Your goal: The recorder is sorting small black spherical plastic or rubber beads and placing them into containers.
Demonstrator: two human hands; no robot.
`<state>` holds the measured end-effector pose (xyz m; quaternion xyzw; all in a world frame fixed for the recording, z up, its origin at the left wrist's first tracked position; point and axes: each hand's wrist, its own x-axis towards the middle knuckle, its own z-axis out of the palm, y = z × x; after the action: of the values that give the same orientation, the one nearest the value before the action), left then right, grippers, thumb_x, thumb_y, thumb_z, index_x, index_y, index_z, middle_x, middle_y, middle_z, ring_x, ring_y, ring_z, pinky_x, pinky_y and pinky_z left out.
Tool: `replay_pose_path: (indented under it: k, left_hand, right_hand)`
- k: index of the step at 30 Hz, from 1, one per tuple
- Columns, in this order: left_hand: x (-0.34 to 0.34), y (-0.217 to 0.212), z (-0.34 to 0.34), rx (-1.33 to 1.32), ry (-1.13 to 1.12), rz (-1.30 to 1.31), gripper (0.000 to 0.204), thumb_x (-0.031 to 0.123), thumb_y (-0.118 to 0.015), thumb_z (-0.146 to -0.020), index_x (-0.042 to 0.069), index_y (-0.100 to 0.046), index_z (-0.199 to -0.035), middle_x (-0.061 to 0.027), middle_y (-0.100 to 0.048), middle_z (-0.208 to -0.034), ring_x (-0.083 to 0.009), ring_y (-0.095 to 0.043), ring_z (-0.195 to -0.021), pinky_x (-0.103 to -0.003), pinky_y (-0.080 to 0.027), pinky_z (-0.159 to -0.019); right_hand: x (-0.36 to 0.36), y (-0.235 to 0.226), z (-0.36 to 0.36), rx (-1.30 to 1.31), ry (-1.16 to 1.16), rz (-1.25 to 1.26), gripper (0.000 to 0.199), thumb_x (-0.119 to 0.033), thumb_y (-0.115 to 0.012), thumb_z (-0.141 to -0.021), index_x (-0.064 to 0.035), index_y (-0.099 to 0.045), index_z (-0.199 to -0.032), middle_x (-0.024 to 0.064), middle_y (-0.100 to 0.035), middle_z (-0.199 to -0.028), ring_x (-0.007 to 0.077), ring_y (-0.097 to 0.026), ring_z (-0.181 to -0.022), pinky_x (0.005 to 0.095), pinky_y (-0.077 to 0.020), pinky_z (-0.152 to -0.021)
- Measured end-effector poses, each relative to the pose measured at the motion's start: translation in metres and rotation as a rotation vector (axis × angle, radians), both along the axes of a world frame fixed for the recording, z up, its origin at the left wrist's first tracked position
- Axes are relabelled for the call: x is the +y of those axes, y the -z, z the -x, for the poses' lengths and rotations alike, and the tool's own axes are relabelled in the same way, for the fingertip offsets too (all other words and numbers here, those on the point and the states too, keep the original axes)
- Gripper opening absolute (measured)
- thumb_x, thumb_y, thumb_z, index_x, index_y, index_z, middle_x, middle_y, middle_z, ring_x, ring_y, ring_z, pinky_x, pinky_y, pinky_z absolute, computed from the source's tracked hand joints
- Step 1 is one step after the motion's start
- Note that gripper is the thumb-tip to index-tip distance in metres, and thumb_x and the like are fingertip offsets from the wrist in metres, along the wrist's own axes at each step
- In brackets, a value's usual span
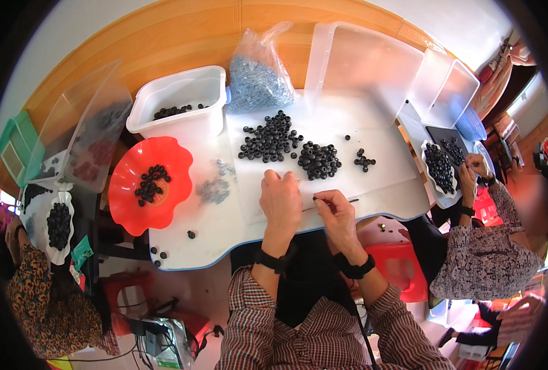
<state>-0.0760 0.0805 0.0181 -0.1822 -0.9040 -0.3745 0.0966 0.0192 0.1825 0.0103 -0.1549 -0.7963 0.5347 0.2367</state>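
Both my hands are over the white table [224, 237], near its front edge. My left hand [281, 200] is closed, fingertips pinched together; what they hold is too small to make out. My right hand [339, 219] pinches a small black bead [315, 198] between thumb and forefinger. A thin dark stick [353, 200] shows beside its knuckles; I cannot tell whether it is held. Just beyond my hands are two piles of round black beads, a looser one [268, 140] and a tighter one [319, 161]. A small cluster of beads [365, 160] lies to their right.
At left stands a red scalloped bowl [120, 185] with black beads; behind it is a white tub [178, 83]. A clear bag [261, 71] of bluish bits and an upright translucent bin [366, 65] stand at the back. Co-workers sit left [52, 302] and right [490, 259].
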Motion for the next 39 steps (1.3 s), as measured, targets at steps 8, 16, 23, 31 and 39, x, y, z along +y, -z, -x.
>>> replay_pose_path:
  k: [8,16,23,31,39]
  left_hand:
    - [-0.025,0.014,-0.012,0.058,0.045,-0.391,0.011,0.007,-0.061,-0.088,0.001,-0.064,-0.096,-0.0119,-0.058,-0.087,-0.0257,-0.061,-0.075,-0.035,-0.051,-0.062]
    - [-0.086,0.006,-0.041,-0.802,0.149,-1.323,0.019,0.006,-0.054,-0.096,-0.003,-0.063,-0.11,-0.0113,-0.066,-0.094,-0.0131,-0.063,-0.074,-0.026,-0.056,-0.065]
    - [-0.118,0.014,-0.047,-0.795,0.143,-1.558,0.02,0.004,-0.055,-0.095,-0.003,-0.062,-0.112,-0.0118,-0.066,-0.096,-0.0151,-0.063,-0.078,-0.027,-0.055,-0.069]
    - [-0.132,0.02,-0.042,-0.836,0.189,-1.746,0.022,0.005,-0.055,-0.096,-0.005,-0.06,-0.115,-0.013,-0.065,-0.1,-0.0164,-0.063,-0.083,-0.028,-0.054,-0.076]
    - [-0.136,0.022,-0.044,-0.835,0.227,-1.819,0.023,0.006,-0.054,-0.096,-0.006,-0.059,-0.116,-0.014,-0.064,-0.103,-0.0177,-0.063,-0.089,-0.029,-0.055,-0.083]
  right_hand:
    - [-0.008,-0.009,-0.001,-0.033,-0.014,0.095,0.01,-0.003,-0.062,-0.089,-0.0004,-0.064,-0.099,0.003,-0.063,-0.084,0.0063,-0.056,-0.07,0.0219,-0.0461,-0.065]
    - [-0.037,-0.023,0.019,0.009,-0.244,-0.004,0.013,-0.001,-0.055,-0.092,0.0004,-0.064,-0.101,0.0061,-0.056,-0.089,0.0109,-0.06,-0.067,0.0237,-0.0473,-0.059]
    - [-0.068,-0.042,0.059,-0.026,-0.44,-0.119,0.011,-0.002,-0.058,-0.09,0.0017,-0.063,-0.099,0.0094,-0.057,-0.089,0.0136,-0.06,-0.064,0.0257,-0.0468,-0.057]
    - [-0.087,-0.032,0.111,-0.032,-0.433,-0.667,0.014,-0.011,-0.058,-0.087,-0.0018,-0.065,-0.097,0.016,-0.055,-0.089,0.0346,-0.059,-0.073,0.0432,-0.0494,-0.066]
    - [-0.101,-0.025,0.133,-0.22,-0.353,-0.899,0.018,-0.014,-0.058,-0.087,-0.005,-0.067,-0.099,0.0153,-0.054,-0.091,0.0337,-0.062,-0.076,0.043,-0.0509,-0.067]
